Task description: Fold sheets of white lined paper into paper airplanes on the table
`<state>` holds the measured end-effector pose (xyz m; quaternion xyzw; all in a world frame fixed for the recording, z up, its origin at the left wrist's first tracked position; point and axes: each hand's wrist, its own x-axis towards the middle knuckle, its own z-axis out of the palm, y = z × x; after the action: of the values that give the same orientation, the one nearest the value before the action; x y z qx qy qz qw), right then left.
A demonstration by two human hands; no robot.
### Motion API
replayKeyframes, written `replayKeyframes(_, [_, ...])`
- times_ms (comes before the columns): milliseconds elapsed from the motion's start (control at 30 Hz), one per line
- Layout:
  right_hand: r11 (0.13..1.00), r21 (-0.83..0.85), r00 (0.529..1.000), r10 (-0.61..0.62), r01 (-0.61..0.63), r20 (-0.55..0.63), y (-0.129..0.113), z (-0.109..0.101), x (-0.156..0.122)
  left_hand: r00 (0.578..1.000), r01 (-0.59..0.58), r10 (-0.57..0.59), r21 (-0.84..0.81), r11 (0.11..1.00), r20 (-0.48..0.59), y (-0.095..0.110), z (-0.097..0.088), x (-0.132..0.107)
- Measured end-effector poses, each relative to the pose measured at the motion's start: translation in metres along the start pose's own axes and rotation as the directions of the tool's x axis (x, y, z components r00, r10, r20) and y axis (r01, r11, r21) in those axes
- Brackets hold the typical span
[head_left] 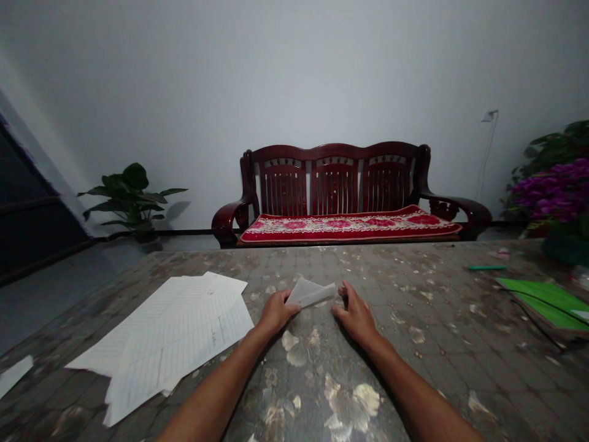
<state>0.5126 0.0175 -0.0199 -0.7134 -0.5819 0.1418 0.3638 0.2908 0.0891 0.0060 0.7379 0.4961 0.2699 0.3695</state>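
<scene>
Forearms (211,393) reach forward onto a mottled grey surface (414,368). The left hand (276,312) closes narrowly on one end of a folded translucent sheet of paper (310,292), which lies between the hands. The right hand (356,316), fingers loosely curved and holding nothing, sits just beside the sheet's other tip; whether they touch cannot be told. Leftward lie about three overlapping lined sheets (175,337) with handwriting too small to read, plus one loose scrap (13,374). Rightward lie one green notebook (545,304) and one green pen (486,267). Beyond stand one dark wooden settee (335,178) with a red cushion (350,226) and one potted plant (131,196).
</scene>
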Motion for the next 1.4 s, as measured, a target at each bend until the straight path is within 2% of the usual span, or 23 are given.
replayKeyframes(100, [0.966,0.257,0.999,0.020,-0.011,-0.031,0.003,0.005,0.007,0.997,-0.051,0.044,-0.130,0.990,-0.060,-0.004,0.000,-0.005])
replayKeyframes(233, [0.824,0.567,0.998,0.041,-0.005,-0.051,0.001,0.009,0.011,0.994,-0.080,0.065,-0.191,0.978,-0.086,-0.007,0.003,-0.009])
replayKeyframes(333, [0.748,0.664,0.997,0.057,-0.007,-0.053,-0.005,0.008,0.010,0.994,-0.090,0.076,-0.201,0.975,-0.076,-0.007,0.004,-0.011])
replayKeyframes(500, [0.700,0.715,0.999,0.043,-0.007,-0.033,-0.013,0.006,0.005,0.995,-0.087,0.071,-0.237,0.968,-0.076,-0.010,-0.002,-0.014])
replayKeyframes(600, [0.718,0.696,0.995,0.067,0.007,-0.080,-0.014,0.003,0.004,0.994,-0.077,0.057,-0.220,0.972,-0.095,-0.013,-0.009,-0.013])
replayKeyframes(667, [0.778,0.627,0.987,0.067,0.041,-0.149,-0.015,0.000,0.003,0.991,-0.082,0.060,-0.191,0.978,-0.116,-0.016,-0.013,-0.011])
replayKeyframes(800, [0.887,0.422,0.962,-0.075,0.184,-0.262,-0.018,-0.003,-0.001,0.984,-0.109,0.091,-0.113,0.988,-0.154,-0.020,-0.018,-0.008])
replayKeyframes(867, [0.902,0.360,0.960,-0.160,0.237,-0.229,-0.019,-0.002,-0.004,0.977,-0.140,0.128,-0.062,0.988,-0.168,-0.020,-0.019,-0.008])
replayKeyframes(967, [0.913,0.282,0.955,-0.277,0.296,-0.107,-0.021,-0.001,-0.009,0.953,-0.242,0.244,0.033,0.970,-0.182,-0.019,-0.019,-0.009])
replayKeyframes(1067, [0.902,0.207,0.922,-0.388,0.379,0.001,-0.024,-0.002,-0.014,0.909,-0.362,0.380,0.131,0.923,-0.172,-0.020,-0.019,-0.010])
replayKeyframes(1133, [0.882,0.171,0.888,-0.455,0.439,0.064,-0.025,-0.003,-0.016,0.891,-0.391,0.423,0.195,0.899,-0.165,-0.021,-0.019,-0.009])
replayKeyframes(1233, [0.859,0.155,0.854,-0.507,0.488,0.120,-0.023,-0.002,-0.017,0.905,-0.334,0.388,0.276,0.901,-0.172,-0.025,-0.017,-0.006])
replayKeyframes(1333, [0.867,0.184,0.865,-0.487,0.463,0.116,-0.019,-0.001,-0.015,0.929,-0.278,0.334,0.299,0.913,-0.157,-0.032,-0.014,-0.001])
replayKeyframes(1400, [0.870,0.202,0.864,-0.482,0.450,0.147,-0.020,-0.003,-0.015,0.940,-0.288,0.326,0.280,0.916,-0.101,-0.039,-0.014,0.002])
